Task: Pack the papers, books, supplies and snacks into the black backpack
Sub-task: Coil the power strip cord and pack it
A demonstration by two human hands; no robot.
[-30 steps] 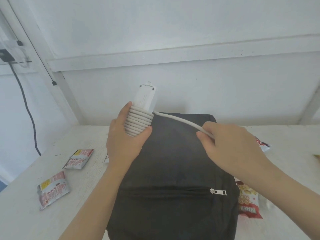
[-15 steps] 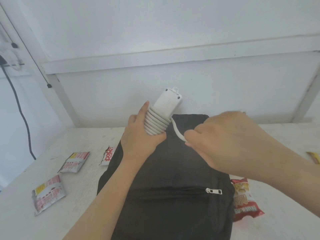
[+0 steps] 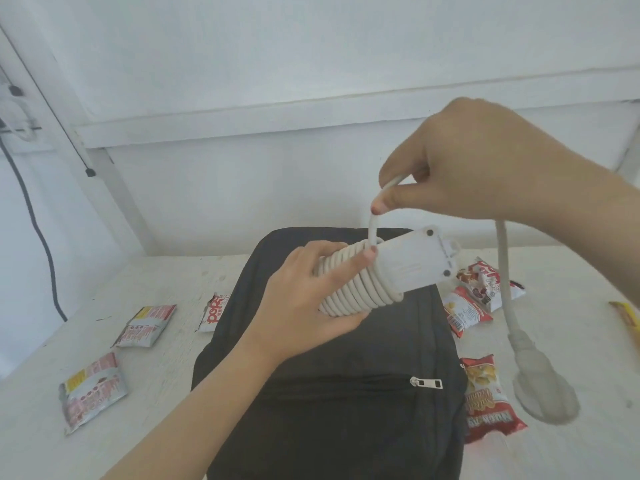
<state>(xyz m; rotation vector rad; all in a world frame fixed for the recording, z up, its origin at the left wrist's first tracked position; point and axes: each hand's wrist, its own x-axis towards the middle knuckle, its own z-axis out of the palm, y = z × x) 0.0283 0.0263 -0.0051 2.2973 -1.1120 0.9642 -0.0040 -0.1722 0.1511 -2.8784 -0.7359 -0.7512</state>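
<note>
**Left:** three silver-and-red snack packets [image 3: 93, 393] lie spread on the white surface [image 3: 166, 410]. The rightmost of them is just beside the black backpack [image 3: 329, 427].

**Centre:** the backpack lies flat on the surface. Its front pocket is zipped, with the zipper pull [image 3: 426, 382] at the right end, and its contents cannot be seen. Above it is the left hand [image 3: 304, 306], its grip clenched round the cord coils [image 3: 356, 292] wound on a white power strip [image 3: 408, 265]. The strip is held tilted, free end up and to the right.

**Right:** the right hand [image 3: 467, 161], raised over the strip, pinches the loose cord [image 3: 373, 226] between thumb and forefinger. The cord's tail hangs below the wrist to a blurred plug [image 3: 543, 393]. Three red snack packets [image 3: 485, 400] lie on the surface right of the backpack, and a yellow packet [image 3: 627, 317] lies at the frame edge.
</note>
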